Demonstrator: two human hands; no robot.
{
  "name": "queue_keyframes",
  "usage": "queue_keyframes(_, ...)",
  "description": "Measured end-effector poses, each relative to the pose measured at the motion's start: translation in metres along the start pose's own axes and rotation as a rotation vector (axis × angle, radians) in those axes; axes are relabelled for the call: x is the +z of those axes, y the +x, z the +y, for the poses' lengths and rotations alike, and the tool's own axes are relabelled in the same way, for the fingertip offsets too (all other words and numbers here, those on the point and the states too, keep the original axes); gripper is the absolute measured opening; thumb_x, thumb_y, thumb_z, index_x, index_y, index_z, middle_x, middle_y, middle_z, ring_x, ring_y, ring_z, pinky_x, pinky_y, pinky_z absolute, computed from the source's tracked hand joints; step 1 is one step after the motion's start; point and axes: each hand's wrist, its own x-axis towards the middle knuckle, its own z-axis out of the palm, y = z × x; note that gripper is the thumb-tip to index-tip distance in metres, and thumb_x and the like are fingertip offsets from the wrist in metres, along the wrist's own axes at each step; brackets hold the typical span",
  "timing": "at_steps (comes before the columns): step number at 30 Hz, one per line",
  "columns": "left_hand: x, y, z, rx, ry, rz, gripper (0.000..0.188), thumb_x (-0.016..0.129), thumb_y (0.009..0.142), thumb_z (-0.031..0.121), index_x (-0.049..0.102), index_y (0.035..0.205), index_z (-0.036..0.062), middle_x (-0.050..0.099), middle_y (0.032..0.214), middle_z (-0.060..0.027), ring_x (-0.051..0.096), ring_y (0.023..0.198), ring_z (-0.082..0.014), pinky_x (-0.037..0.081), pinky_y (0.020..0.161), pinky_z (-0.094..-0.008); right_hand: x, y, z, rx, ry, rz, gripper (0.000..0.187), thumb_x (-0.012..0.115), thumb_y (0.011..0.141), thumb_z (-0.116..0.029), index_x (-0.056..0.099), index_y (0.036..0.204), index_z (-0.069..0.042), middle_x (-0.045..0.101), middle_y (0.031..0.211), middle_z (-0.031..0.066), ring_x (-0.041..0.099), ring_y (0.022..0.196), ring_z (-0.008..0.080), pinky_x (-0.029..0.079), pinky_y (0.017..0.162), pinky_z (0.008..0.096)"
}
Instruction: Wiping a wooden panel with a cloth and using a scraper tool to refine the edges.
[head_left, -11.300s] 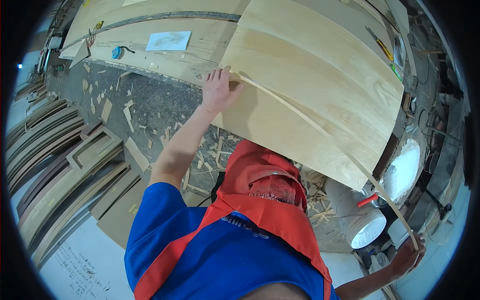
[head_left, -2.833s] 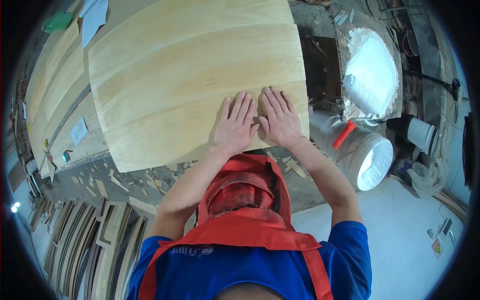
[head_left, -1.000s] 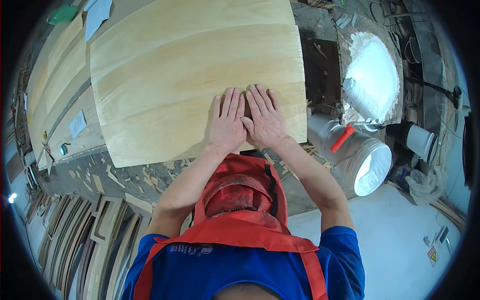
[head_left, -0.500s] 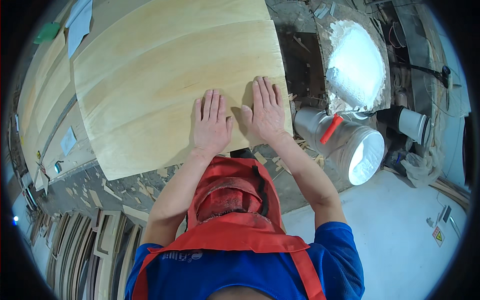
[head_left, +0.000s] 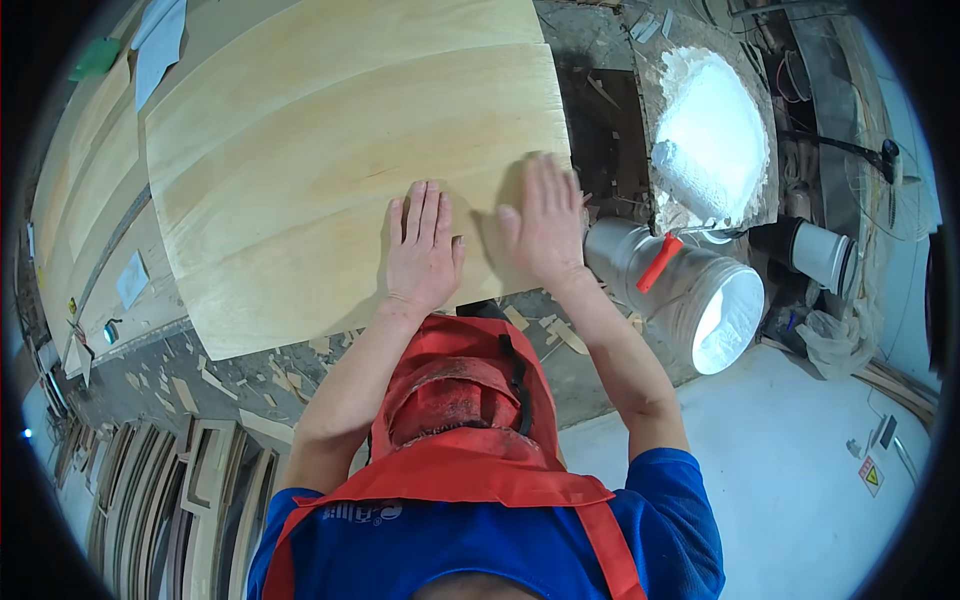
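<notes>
A broad sheet of pale wood veneer (head_left: 300,200) covers the work surface ahead of me. Flat on its near part lies my left hand (head_left: 424,250), fingers stretched out and close together, holding nothing. My right hand (head_left: 546,220) is over the sheet's right edge, slightly blurred, with its fingers extended and thumb apart; nothing is in it. Whether the right palm touches the wood I cannot tell. Beyond the sheet's right edge is a paint roller with a red handle (head_left: 660,262), its white, coated roller head (head_left: 688,185) resting in white paste.
A board (head_left: 650,110) heaped with white paste stands at the right. Near it lies a white-lined bucket (head_left: 727,315) on its side. Curved wood panels (head_left: 150,500) stand at lower left. Scissors (head_left: 80,340) and paper (head_left: 133,280) lie on the left. Wood scraps (head_left: 565,335) litter the bench's near side.
My right hand has shifted slightly right toward the sheet's edge and is blurred by motion. My left hand stays in place on the veneer.
</notes>
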Motion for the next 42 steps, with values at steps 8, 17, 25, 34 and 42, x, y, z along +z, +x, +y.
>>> queue_keyframes(8,0.003,-0.008,-0.001,-0.001,-0.014,0.001,0.074,0.062,0.098,0.031,0.039,0.158,-0.0055,0.034,0.169,-0.0224,0.024,0.161,-0.0371,0.018,0.131,-0.0601,-0.002,-0.006,0.012,-0.033,-0.006,0.013,0.072,0.058,0.101,-0.034,0.039,0.155,0.01,0.043,0.161,0.028,0.037,0.154,0.042,0.022,0.129,0.0553)
queue_keyframes(17,0.004,-0.008,-0.002,0.01,0.003,-0.027,0.073,0.06,0.1,0.032,0.038,0.158,-0.0055,0.034,0.168,-0.0227,0.024,0.161,-0.0378,0.017,0.131,-0.0605,0.012,-0.017,-0.033,-0.113,0.138,-0.048,0.071,0.062,0.1,-0.03,0.04,0.155,0.009,0.044,0.16,0.0283,0.037,0.154,0.0424,0.022,0.13,0.0557)
queue_keyframes(25,0.013,-0.008,-0.009,0.041,-0.074,0.124,0.067,0.062,0.1,0.031,0.044,0.155,-0.0027,0.038,0.165,-0.0227,0.029,0.158,-0.038,0.021,0.129,-0.0607,-0.001,-0.016,0.034,-0.071,-0.042,0.103,0.063,0.059,0.103,-0.024,0.042,0.155,0.006,0.046,0.159,0.0256,0.039,0.152,0.041,0.026,0.128,0.055)
queue_keyframes(34,0.005,-0.025,-0.012,0.022,-0.053,0.158,0.066,0.064,0.1,0.036,0.047,0.152,-0.0021,0.04,0.163,-0.0241,0.03,0.157,-0.0397,0.022,0.128,-0.0632,0.015,-0.03,-0.021,-0.181,0.067,0.043,0.062,0.06,0.103,-0.025,0.043,0.155,0.005,0.047,0.16,0.0218,0.04,0.152,0.0375,0.027,0.128,0.0527)
queue_keyframes(42,-0.002,-0.056,-0.037,-0.154,0.064,0.151,0.078,0.065,0.097,0.048,0.046,0.152,-0.0048,0.043,0.16,-0.0277,0.031,0.156,-0.0452,0.022,0.126,-0.066,0.02,-0.022,-0.03,-0.205,0.071,0.039,0.062,0.061,0.101,-0.024,0.044,0.153,0.004,0.047,0.159,0.0219,0.041,0.152,0.0377,0.028,0.128,0.0527)
